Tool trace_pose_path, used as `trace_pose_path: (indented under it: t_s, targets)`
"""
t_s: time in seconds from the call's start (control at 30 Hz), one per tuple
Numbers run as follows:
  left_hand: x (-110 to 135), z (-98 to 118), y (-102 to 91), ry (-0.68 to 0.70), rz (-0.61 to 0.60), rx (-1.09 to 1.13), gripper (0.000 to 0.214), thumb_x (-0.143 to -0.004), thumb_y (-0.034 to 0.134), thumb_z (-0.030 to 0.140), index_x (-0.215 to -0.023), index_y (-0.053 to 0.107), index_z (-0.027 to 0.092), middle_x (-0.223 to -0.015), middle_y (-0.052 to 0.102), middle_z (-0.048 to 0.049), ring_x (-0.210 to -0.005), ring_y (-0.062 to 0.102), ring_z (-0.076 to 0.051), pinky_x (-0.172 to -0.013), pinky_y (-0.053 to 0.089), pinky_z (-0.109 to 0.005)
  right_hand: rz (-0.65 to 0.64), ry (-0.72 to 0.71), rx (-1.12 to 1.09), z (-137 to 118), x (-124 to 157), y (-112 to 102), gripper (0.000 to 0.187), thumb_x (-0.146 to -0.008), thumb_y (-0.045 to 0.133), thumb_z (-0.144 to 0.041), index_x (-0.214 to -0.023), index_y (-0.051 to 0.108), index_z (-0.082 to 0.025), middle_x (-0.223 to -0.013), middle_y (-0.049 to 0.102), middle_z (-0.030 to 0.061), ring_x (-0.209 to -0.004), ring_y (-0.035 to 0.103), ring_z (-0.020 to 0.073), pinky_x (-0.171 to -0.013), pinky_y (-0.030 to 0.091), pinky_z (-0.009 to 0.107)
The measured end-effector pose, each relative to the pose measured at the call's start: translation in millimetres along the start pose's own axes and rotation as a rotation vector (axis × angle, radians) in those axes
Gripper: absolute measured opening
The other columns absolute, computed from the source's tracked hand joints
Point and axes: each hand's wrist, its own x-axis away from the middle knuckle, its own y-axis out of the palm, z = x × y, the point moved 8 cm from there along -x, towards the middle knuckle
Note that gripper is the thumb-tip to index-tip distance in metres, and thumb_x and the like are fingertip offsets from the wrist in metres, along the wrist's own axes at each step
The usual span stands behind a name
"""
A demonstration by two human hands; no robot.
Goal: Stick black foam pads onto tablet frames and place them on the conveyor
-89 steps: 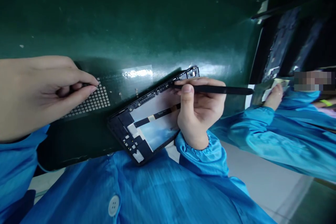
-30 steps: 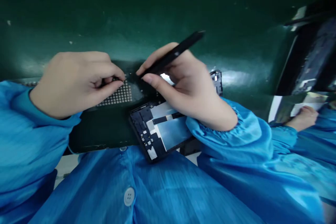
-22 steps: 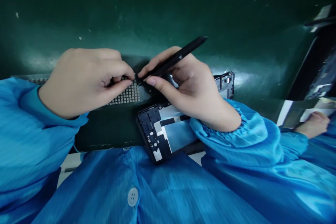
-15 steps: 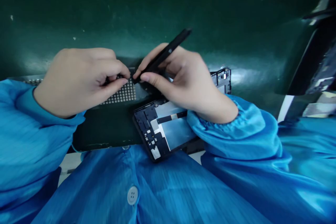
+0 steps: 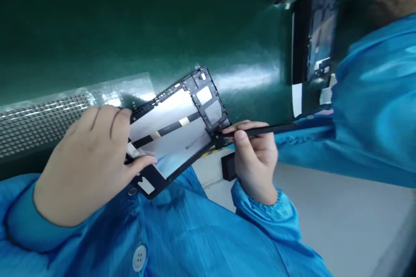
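Note:
My left hand grips the left end of an opened phone frame, thumb on its inner face and fingers over the far edge. The frame lies tilted near the table's front edge, its black rim, silver inner plate and dark flex strip showing. In my right hand a slim black pen-like tool is pinched, its tip at the frame's right corner. Whether the tip touches the frame I cannot tell. Left of the frame lies a clear sheet bearing a grid of small grey pads.
The green table stretches ahead. At the right a co-worker's blue sleeve reaches in beside another phone frame. A white strip hangs from a black item there. Pale floor shows below the table edge.
My left hand has left the pad sheet and now holds the phone frame. My right hand has moved right and down with the tool to the frame's corner. The view has swung right.

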Motion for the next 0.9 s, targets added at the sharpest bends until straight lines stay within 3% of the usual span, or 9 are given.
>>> trace_pose_path:
  t_s: [0.17,0.3,0.47,0.57,0.63,0.67,0.73,0.83,0.9]
  targets:
    - [-4.6,-7.1,3.9,-0.069,-0.020,0.098,0.102,-0.100,0.025,0.085,-0.161,0.054,0.009,-0.126,0.065,-0.0263,-0.127,0.064,-0.055,-0.108,0.056,-0.077,-0.013,-0.125,0.016,7.5,4.0,4.0,0.011,-0.107,0.070,-0.023,-0.115,0.069,-0.030,-0.100,0.076,0.0013,-0.094,0.078,0.0166,-0.087,0.068,0.034]
    - [-1.7,-8.6,1.7,-0.082,0.013,0.130,0.095,-0.099,0.030,0.089,-0.168,0.044,0.024,-0.130,0.066,-0.0191,-0.132,0.064,-0.052,-0.110,0.056,-0.074,-0.009,-0.142,0.040,11.0,6.5,3.5,0.013,-0.108,0.069,-0.022,-0.118,0.067,-0.031,-0.101,0.076,0.0019,-0.096,0.077,0.0180,-0.085,0.067,0.035]
    - [-1.8,-10.0,8.1,-0.101,-0.011,0.096,0.100,-0.099,0.030,0.088,-0.159,0.051,0.011,-0.132,0.062,-0.0234,-0.129,0.063,-0.055,-0.109,0.054,-0.073,-0.024,-0.238,0.079,8.3,10.7,7.1,0.021,-0.106,0.067,-0.016,-0.122,0.065,-0.030,-0.104,0.075,0.0029,-0.099,0.077,0.0194,-0.087,0.065,0.037]
    - [-4.2,-13.9,8.0,-0.081,0.030,0.123,0.106,-0.095,0.032,0.097,-0.155,0.055,0.013,-0.125,0.061,-0.0220,-0.123,0.063,-0.054,-0.106,0.054,-0.073,0.044,-0.287,0.181,2.2,17.7,-1.1,0.018,-0.104,0.068,-0.019,-0.118,0.065,-0.030,-0.110,0.076,0.0039,-0.105,0.076,0.0222,-0.093,0.063,0.043]
    - [-4.0,-16.0,6.3,-0.052,0.063,0.158,0.108,-0.093,0.034,0.100,-0.156,0.055,0.014,-0.124,0.061,-0.0214,-0.122,0.062,-0.053,-0.104,0.055,-0.074,0.172,-0.202,0.197,1.2,28.0,-13.6,0.004,-0.105,0.066,-0.030,-0.102,0.063,-0.029,-0.111,0.076,0.0041,-0.107,0.074,0.0235,-0.097,0.061,0.045]
    - [-2.5,-15.9,4.5,-0.039,0.085,0.171,0.106,-0.095,0.036,0.099,-0.157,0.054,0.014,-0.125,0.061,-0.0217,-0.123,0.061,-0.052,-0.105,0.054,-0.074,0.197,-0.121,0.193,2.4,35.7,-15.0,0.013,-0.105,0.064,-0.036,-0.094,0.061,-0.028,-0.108,0.075,0.0042,-0.103,0.073,0.0236,-0.095,0.061,0.045]
    - [4.4,-9.5,-0.3,-0.002,0.143,0.192,0.098,-0.100,0.042,0.091,-0.157,0.054,0.012,-0.129,0.063,-0.0232,-0.125,0.061,-0.051,-0.107,0.055,-0.073,0.099,0.071,0.181,6.8,56.1,0.0,0.023,-0.101,0.069,-0.041,-0.084,0.062,-0.026,-0.089,0.074,0.0026,-0.084,0.071,0.0213,-0.078,0.061,0.038]
    - [22.4,16.6,-6.6,0.035,0.253,0.223,0.077,-0.109,0.053,0.067,-0.153,0.055,0.004,-0.131,0.065,-0.0265,-0.123,0.063,-0.048,-0.104,0.059,-0.069,-0.114,0.288,0.145,10.9,97.1,37.4,0.022,-0.087,0.089,-0.041,-0.091,0.075,-0.025,-0.077,0.078,0.0009,-0.066,0.070,0.0198,-0.060,0.058,0.031]
    - [34.6,41.2,-7.5,0.051,0.301,0.244,0.068,-0.110,0.056,0.055,-0.151,0.055,0.001,-0.128,0.066,-0.0258,-0.118,0.066,-0.042,-0.099,0.064,-0.060,-0.054,0.370,0.093,13.0,116.6,39.7,0.031,-0.088,0.088,-0.049,-0.104,0.074,-0.027,-0.087,0.083,0.0027,-0.071,0.075,0.0222,-0.062,0.062,0.033]
